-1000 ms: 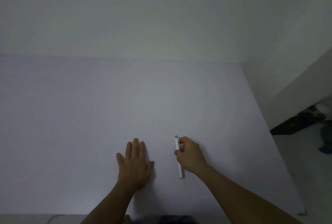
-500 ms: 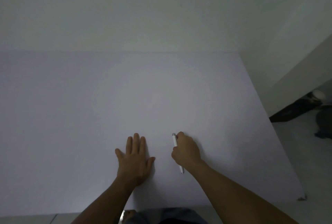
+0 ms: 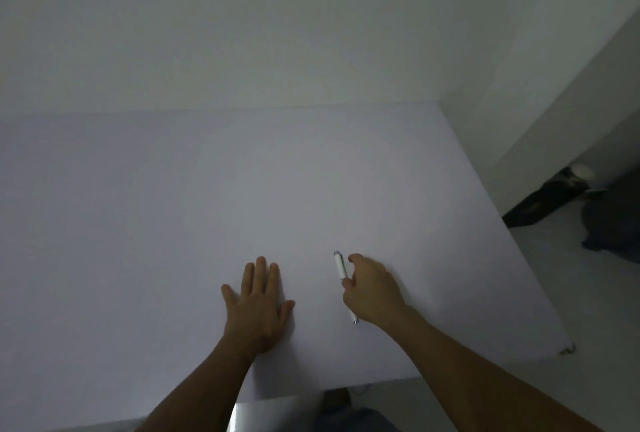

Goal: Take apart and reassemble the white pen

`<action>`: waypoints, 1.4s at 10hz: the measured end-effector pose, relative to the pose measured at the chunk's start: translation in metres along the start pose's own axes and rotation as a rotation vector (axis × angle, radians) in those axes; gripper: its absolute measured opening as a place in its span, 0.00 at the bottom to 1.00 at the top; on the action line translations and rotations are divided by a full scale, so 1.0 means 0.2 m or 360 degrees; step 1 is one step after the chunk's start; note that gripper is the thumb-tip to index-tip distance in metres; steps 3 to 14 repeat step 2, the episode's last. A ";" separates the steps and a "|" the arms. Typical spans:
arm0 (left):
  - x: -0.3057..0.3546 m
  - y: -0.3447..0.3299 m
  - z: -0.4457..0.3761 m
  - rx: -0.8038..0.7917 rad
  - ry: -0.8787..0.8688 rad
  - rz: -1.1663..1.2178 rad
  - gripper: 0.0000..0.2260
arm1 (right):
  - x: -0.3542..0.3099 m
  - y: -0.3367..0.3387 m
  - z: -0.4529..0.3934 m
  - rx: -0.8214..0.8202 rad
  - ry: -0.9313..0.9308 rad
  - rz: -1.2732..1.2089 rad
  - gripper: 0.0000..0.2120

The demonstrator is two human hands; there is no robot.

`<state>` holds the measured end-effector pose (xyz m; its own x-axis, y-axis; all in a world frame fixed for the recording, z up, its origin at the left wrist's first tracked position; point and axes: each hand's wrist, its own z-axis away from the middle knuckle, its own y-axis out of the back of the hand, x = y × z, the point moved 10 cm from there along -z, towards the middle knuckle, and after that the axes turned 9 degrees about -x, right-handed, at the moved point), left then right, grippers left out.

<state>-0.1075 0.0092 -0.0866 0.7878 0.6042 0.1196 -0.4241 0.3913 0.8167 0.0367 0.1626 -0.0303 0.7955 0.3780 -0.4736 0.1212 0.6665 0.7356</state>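
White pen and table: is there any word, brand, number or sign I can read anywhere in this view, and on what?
None can be read.
White pen: no print shows on its barrel, partly hidden by the right hand.
Table: plain, no markings.
Dark things on the floor: too dim and blurred to tell.

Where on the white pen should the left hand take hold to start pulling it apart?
Probably the far end of the white pen, near its metal tip, approached from the left. That end lies free of the right hand, which covers the pen's middle, while the left hand lies flat on the table beside it.
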 end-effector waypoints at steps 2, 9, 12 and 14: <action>-0.06 0.25 0.11 -0.0028 -0.0266 -0.0001 0.31 | -0.17 0.01 0.16 0.0014 0.0213 0.0171 0.27; -0.06 0.25 0.11 -0.0028 -0.0266 -0.0001 0.31 | -0.17 0.01 0.16 0.0014 0.0213 0.0171 0.27; -0.06 0.25 0.11 -0.0028 -0.0266 -0.0001 0.31 | -0.17 0.01 0.16 0.0014 0.0213 0.0171 0.27; -0.06 0.25 0.11 -0.0028 -0.0266 -0.0001 0.31 | -0.17 0.01 0.16 0.0014 0.0213 0.0171 0.27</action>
